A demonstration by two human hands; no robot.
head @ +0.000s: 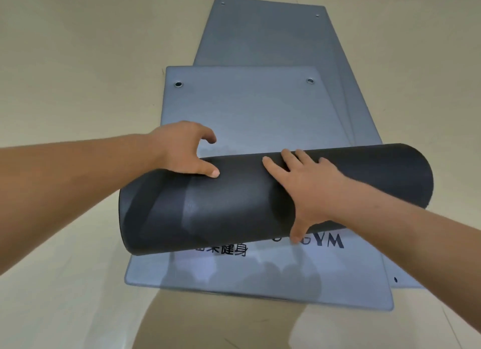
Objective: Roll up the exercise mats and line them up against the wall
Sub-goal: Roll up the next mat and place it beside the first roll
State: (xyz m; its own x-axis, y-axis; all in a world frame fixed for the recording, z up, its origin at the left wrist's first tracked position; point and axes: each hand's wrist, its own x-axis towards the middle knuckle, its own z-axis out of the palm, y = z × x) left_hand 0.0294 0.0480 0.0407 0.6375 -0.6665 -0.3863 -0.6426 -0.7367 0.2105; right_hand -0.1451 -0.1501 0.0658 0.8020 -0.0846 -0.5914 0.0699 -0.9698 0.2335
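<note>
A dark grey rolled part of a mat (234, 203) lies across the middle of the view, its unrolled blue-grey end (247, 106) stretching away with two metal eyelets. My left hand (184, 150) grips the roll's far left edge, thumb on top and fingers behind. My right hand (307, 190) presses flat on top of the roll, fingers spread and thumb down its near side. Under the roll lies a flat blue-grey mat (260, 278) with black printed lettering. More flat mats (265, 36) are stacked beneath, running farther away.
Beige floor (78, 75) surrounds the mats on all sides. The stacked mats fan out slightly to the right (364, 109). My shadow falls on the floor (221, 322) at the near edge.
</note>
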